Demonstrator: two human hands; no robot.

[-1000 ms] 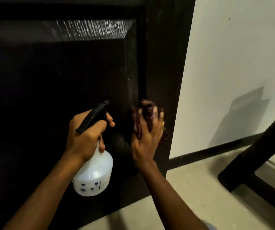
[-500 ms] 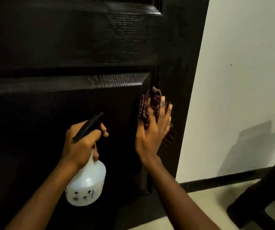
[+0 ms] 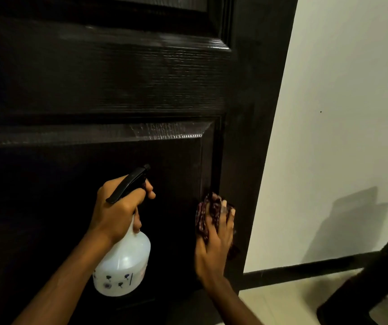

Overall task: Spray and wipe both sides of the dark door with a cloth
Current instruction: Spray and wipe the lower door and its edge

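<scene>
Fingers (image 3: pixel 225 216) of the right hand (image 3: pixel 214 247) lie straight and spread out. They press the dark red cloth (image 3: pixel 202 216) flat on the dark door (image 3: pixel 118 78), low and a bit right of the middle of the frame, near the door's right edge. No finger that I can see is curled round the cloth. I think it could slip out and drop to the floor (image 3: pixel 282 306) if the push goes soft. The cloth is bunched up too, so it may skip the groove beside the panel. The palm faces the door, and the arm comes up from the bottom of the frame.

Fingers (image 3: pixel 149 191) of the left hand (image 3: pixel 118 207) are curled tight round the neck of the white spray bottle (image 3: pixel 124 266), in the lower middle of the frame. One finger sits under the black spray head (image 3: pixel 129 184), which points up and right at the door. A squeeze now might wet the right hand. The bottle hangs tilted, and the left arm comes in from the lower left.
</scene>
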